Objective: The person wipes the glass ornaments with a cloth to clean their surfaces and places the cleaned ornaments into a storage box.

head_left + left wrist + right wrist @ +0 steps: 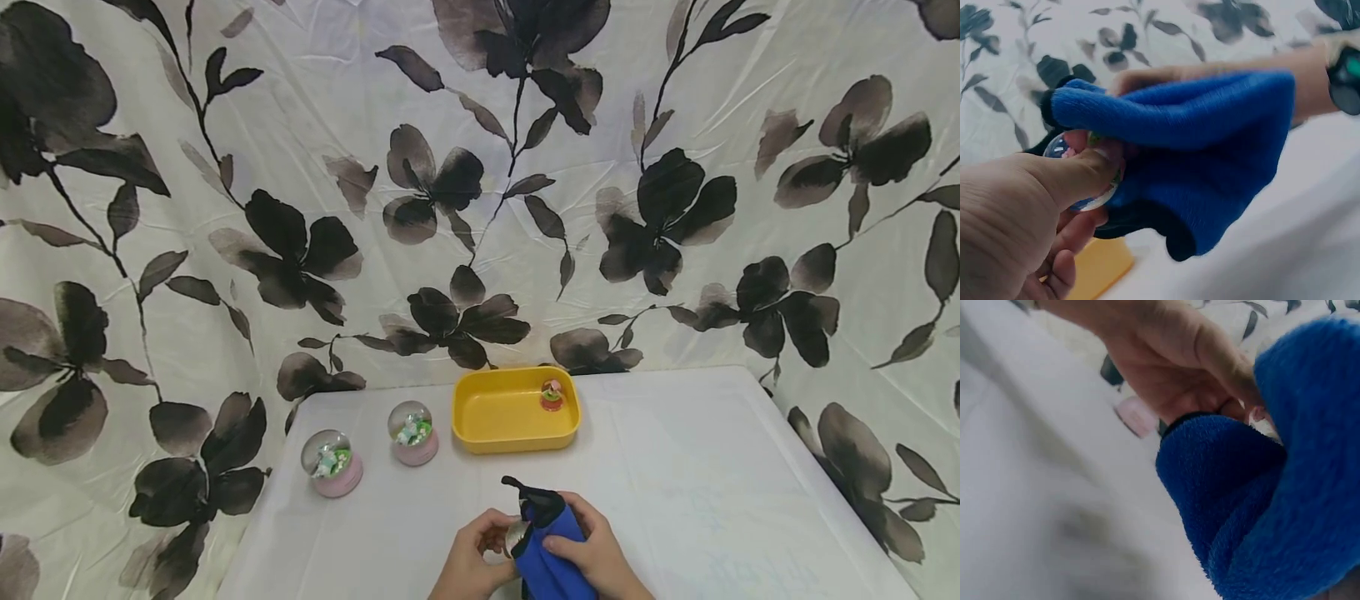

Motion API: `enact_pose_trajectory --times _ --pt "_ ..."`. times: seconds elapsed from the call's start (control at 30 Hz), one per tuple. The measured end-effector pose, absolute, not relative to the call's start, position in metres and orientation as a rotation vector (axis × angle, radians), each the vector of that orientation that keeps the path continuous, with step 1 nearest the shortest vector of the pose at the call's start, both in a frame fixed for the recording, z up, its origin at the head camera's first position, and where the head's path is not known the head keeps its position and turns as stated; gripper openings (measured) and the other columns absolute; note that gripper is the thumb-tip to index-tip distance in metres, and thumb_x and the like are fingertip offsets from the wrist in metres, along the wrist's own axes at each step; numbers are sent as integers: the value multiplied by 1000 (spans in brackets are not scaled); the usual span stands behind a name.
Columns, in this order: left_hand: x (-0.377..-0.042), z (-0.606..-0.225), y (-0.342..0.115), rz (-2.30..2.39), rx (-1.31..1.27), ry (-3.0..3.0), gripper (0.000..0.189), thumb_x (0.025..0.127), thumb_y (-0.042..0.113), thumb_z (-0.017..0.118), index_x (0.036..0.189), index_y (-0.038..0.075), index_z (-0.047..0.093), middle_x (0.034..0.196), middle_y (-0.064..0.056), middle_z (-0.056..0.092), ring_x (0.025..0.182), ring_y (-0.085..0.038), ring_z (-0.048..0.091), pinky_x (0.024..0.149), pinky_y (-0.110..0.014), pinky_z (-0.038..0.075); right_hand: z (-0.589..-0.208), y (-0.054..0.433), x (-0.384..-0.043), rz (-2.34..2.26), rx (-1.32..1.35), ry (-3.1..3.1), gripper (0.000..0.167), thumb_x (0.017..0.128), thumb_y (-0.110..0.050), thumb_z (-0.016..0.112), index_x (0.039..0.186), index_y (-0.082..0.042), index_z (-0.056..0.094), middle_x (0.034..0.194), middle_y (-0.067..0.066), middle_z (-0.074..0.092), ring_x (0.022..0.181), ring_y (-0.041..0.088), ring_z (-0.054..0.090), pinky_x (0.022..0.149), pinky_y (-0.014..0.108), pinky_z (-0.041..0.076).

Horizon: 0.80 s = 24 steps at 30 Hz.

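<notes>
Pinching a small clear globe (515, 540) between thumb and fingers, the left hand (480, 557) holds it at the edge of a black-trimmed blue cloth (553, 554); the right hand (602, 552) is closed on that cloth, its folds lying partly around the globe and hiding whether it has a base. The globe should be smooth, slippery and breakable, best held across its widest part or by any base, with light, even pressure. The cloth looks plush, limp and light, so a bunched grip near the globe would control it better than a loose corner. Beyond the left hand, to its left, a nearer snow globe (332, 464) and a farther snow globe (413, 433) stand on pink bases; straight ahead of both hands sits a yellow tray (517, 444) with a tiny figurine (552, 396) inside, and behind it hangs floral fabric (517, 275).
</notes>
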<state>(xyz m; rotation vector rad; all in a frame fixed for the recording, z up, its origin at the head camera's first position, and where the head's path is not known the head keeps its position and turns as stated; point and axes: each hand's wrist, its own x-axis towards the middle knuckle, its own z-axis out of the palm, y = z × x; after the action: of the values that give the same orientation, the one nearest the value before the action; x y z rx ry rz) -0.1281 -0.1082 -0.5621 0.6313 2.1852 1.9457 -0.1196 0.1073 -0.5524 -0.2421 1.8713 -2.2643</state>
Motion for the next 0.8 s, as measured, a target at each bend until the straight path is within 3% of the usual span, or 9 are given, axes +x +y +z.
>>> enact_pose_trajectory --times 0.17,0.33,0.6,0.8 --pt "-130 -563 -109 1807 816 2412 40 79 23 81 115 16 66 100 6 69 81 -9 60 71 -31 54 -552 111 -122 -2197 -136 1744 58 92 -17 64 139 5 40 121 14 58 104 27 59 88 39 49" --pt "-130 -565 -109 1791 856 2445 41 77 23 82 114 16 68 98 8 70 80 -8 62 70 -31 55 -554 112 -121 -2177 -132 1684 58 94 -18 60 141 6 36 120 13 59 103 26 60 87 39 51" --pt "-129 -567 -109 1895 745 2336 40 74 11 83 111 12 66 94 2 70 75 -11 65 66 -31 56 -551 109 -116 -2188 -184 1880 55 89 -13 68 136 4 45 121 14 59 103 27 58 86 37 48" --pt "-126 -562 -105 1990 511 2098 39 76 3 77 112 1 63 87 -3 69 72 -9 62 65 -22 52 -544 106 -112 -2214 -237 1919 54 84 -7 73 131 2 48 119 18 57 99 31 61 82 39 52"
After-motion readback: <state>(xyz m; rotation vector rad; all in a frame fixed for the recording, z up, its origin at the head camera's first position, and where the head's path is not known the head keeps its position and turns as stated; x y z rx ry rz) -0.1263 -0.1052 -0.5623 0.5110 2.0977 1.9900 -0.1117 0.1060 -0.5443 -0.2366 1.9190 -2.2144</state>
